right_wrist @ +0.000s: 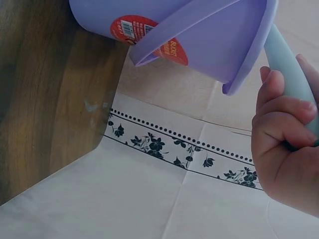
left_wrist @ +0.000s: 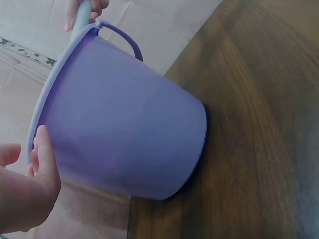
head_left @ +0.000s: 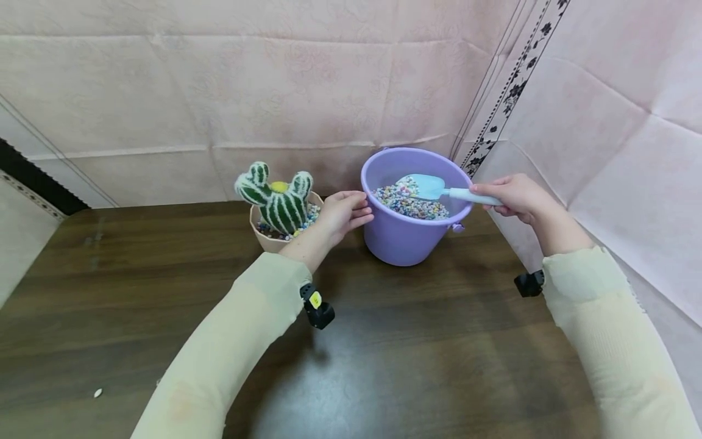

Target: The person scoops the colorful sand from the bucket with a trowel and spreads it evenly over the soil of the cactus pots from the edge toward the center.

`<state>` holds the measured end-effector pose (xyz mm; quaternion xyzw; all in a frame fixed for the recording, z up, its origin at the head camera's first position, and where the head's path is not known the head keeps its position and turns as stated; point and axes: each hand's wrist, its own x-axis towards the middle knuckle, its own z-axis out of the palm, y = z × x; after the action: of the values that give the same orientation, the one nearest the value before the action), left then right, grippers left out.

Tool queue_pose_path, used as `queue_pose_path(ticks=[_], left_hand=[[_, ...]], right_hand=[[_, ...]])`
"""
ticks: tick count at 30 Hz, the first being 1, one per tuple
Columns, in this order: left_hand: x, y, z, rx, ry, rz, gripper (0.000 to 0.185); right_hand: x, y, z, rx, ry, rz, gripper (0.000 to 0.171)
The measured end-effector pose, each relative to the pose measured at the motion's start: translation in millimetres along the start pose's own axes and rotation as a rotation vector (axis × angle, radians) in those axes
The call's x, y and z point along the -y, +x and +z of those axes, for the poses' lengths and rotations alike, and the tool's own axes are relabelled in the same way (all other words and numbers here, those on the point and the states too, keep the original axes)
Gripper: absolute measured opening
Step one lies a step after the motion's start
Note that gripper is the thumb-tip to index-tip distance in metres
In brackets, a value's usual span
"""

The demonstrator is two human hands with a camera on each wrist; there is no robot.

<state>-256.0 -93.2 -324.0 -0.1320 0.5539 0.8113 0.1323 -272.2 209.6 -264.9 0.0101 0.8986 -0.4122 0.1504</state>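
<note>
A light blue hand trowel (head_left: 429, 186) with a pale handle lies over the mouth of a purple bucket (head_left: 403, 241), its blade among multicoloured pebbles (head_left: 414, 206). My right hand (head_left: 510, 196) grips the trowel's handle just outside the bucket's right rim. In the right wrist view the fingers (right_wrist: 284, 112) curl round that handle (right_wrist: 289, 69). At the bucket's left side, my left hand (head_left: 342, 214) has its fingertips right at the rim and outer wall. The left wrist view shows those fingers (left_wrist: 46, 152) fairly straight against the bucket (left_wrist: 124, 114), the thumb standing apart.
Left of the bucket stands a beige pot (head_left: 269, 242) with a green knitted cactus (head_left: 282, 207) and coloured pebbles. Pink cloth (head_left: 247, 91) hangs behind and at the right (head_left: 614, 122). A small white bit (head_left: 98, 392) lies on the wooden table (head_left: 384, 366).
</note>
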Motion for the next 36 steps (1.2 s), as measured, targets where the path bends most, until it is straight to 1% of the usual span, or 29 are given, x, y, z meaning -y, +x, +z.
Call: queue_pose_path(ticks=[3,7,12,15,17,20,23,24,27,30,32,33,34,36], left_hand=[[-3.1,-2.9,-3.0,0.009,0.011,-0.005,0.028],[-8.4,-8.9,-8.2,0.036,0.046,-0.013,0.031],[-14.9,-19.2,-21.5,0.095,0.103,-0.027,0.031],[-19.0,-28.6,-32.5,0.156,0.156,-0.036,0.023],[-22.8,-37.4,-40.4,0.203,0.184,-0.036,0.018],[-31.3,-52.6,-54.4,0.282,0.242,-0.037,0.026],[-42.7,-68.0,-74.3,0.358,0.289,-0.028,0.036],[-46.8,-72.7,-82.3,0.38,0.302,-0.023,0.035],[-59.1,-84.5,-109.3,0.431,0.326,-0.007,0.023],[-70.1,-93.0,-137.9,0.465,0.385,-0.009,0.014],[-75.7,-96.3,-155.3,0.468,0.43,-0.017,0.016],[-77.8,-97.0,-163.5,0.458,0.453,-0.02,0.017],[-79.2,-96.8,-171.0,0.437,0.472,-0.021,0.018],[-80.3,-93.6,-183.3,0.368,0.465,-0.029,0.017]], right_hand=[[0.6,-1.9,-0.5,0.001,0.004,0.007,0.031],[2.6,-3.5,-0.3,0.011,0.015,0.005,0.031],[6.2,-4.5,1.5,0.019,0.03,0.017,0.032],[8.5,-6.3,2.1,0.025,0.041,0.026,0.034],[10.3,-7.9,2.2,0.03,0.046,0.023,0.034],[13.0,-10.4,1.7,0.035,0.056,0.009,0.035],[17.7,-13.1,2.7,0.043,0.059,-0.002,0.034],[20.0,-14.3,3.7,0.045,0.064,-0.002,0.035],[27.0,-18.2,8.3,0.048,0.058,-0.008,0.035],[34.2,-21.7,15.7,0.052,0.046,-0.033,0.036],[39.1,-23.5,21.8,0.055,0.037,-0.058,0.034],[41.5,-24.0,25.3,0.058,0.034,-0.069,0.033],[44.1,-24.7,28.8,0.062,0.033,-0.079,0.032],[49.4,-25.7,35.9,0.066,0.023,-0.09,0.031]])
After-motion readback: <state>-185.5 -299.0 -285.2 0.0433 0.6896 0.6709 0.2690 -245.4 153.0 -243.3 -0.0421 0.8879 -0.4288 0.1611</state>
